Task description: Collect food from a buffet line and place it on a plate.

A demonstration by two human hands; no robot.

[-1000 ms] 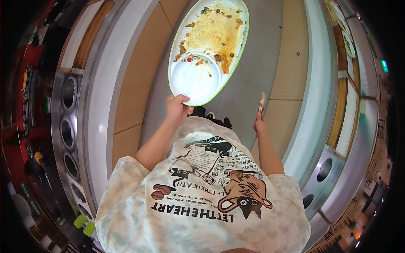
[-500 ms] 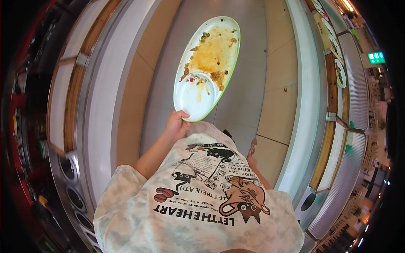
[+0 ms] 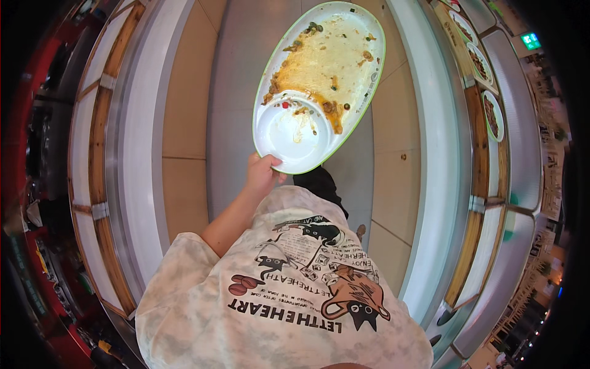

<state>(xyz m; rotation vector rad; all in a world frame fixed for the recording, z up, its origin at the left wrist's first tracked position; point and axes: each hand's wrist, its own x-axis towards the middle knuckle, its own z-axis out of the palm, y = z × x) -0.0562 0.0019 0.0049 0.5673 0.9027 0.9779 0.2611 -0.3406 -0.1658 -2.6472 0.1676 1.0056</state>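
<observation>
Though white, a green-rimmed oval plate (image 3: 284,140) messy with orange-brown scraps (image 3: 333,115).

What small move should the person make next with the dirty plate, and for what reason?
Perhaps draw the oval divided plate slightly closer, held level: the left hand grips only its near end, the far end looks unsupported, and food scraps lie on the plate.

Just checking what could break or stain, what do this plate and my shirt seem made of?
Plate: glossy white, perhaps melamine or glazed ceramic; bright highlights show gloss but can't settle which. Shirt: matte, soft-looking fabric, likely a cotton knit, given its gentle folds.
</observation>
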